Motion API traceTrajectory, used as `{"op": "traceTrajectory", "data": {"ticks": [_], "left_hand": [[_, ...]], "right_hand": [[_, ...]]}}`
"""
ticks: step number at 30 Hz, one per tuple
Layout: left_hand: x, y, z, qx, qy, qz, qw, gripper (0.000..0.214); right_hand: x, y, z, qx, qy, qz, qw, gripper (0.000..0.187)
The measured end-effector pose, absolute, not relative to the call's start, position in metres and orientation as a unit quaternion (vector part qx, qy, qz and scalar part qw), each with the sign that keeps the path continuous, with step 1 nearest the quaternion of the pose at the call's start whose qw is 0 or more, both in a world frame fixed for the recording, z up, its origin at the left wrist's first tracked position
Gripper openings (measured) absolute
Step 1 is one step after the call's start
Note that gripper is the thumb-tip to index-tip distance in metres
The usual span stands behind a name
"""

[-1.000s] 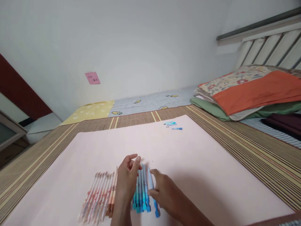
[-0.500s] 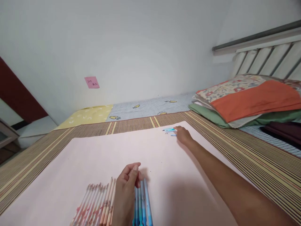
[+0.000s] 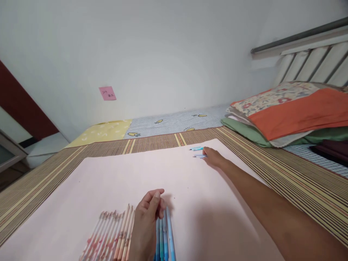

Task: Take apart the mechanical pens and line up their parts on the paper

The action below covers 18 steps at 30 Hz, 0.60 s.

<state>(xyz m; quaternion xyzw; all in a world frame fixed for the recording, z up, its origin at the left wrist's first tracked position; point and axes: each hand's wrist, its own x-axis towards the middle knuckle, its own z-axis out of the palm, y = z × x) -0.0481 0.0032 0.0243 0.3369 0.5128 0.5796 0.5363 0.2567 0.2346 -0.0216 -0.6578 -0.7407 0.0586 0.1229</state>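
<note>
My right hand (image 3: 213, 157) is stretched to the far right of a pale pink sheet (image 3: 116, 181). Its fingers are closed on the ends of several blue pens (image 3: 197, 148), whose dark tips point left. Close to me, my left hand (image 3: 148, 210) is loosely curled, thumb against the index finger, and nothing shows between them. It lies over a gap between two pen groups. Blue and teal pens (image 3: 170, 232) stand side by side just right of it. On its left are pink-and-white patterned pens (image 3: 100, 235) and several peach pens (image 3: 123, 232), partly covered by the hand.
The sheet lies on a striped mat (image 3: 152, 143). Beyond it are a checked cloth (image 3: 174, 125) and a yellow cloth (image 3: 108, 130) along the wall. Folded orange and floral bedding (image 3: 296, 112) is piled at the right, below a radiator (image 3: 320, 65). A pink note (image 3: 107, 93) is on the wall.
The far blue pens have shifted slightly under my right hand, and they now lie in two small bunches. My left hand has barely moved. The view has turned slightly.
</note>
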Motion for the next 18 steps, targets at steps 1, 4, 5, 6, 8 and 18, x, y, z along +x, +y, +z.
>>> {"op": "traceTrajectory", "data": {"ticks": [1, 4, 5, 6, 8, 18], "left_hand": [[-0.048, 0.003, 0.024, 0.337, 0.512, 0.579, 0.538, 0.039], [-0.048, 0.004, 0.026, 0.336, 0.512, 0.581, 0.536, 0.040], [-0.047, 0.004, 0.027, 0.334, 0.511, 0.584, 0.535, 0.040], [-0.047, 0.004, 0.028, 0.332, 0.510, 0.588, 0.533, 0.040], [-0.047, 0.005, 0.029, 0.329, 0.507, 0.594, 0.531, 0.041], [-0.047, 0.005, 0.029, 0.321, 0.489, 0.600, 0.546, 0.043]], "right_hand": [[0.258, 0.233, -0.022, -0.651, -0.746, 0.064, 0.122, 0.018], [0.260, 0.226, -0.025, -0.626, -0.767, 0.075, 0.117, 0.011], [0.260, 0.222, -0.026, -0.619, -0.773, 0.075, 0.114, 0.008], [0.260, 0.217, -0.026, -0.615, -0.777, 0.073, 0.111, 0.007], [0.259, 0.203, -0.028, -0.613, -0.780, 0.063, 0.107, 0.009], [0.259, 0.144, -0.033, -0.666, -0.737, 0.034, 0.107, 0.013]]}}
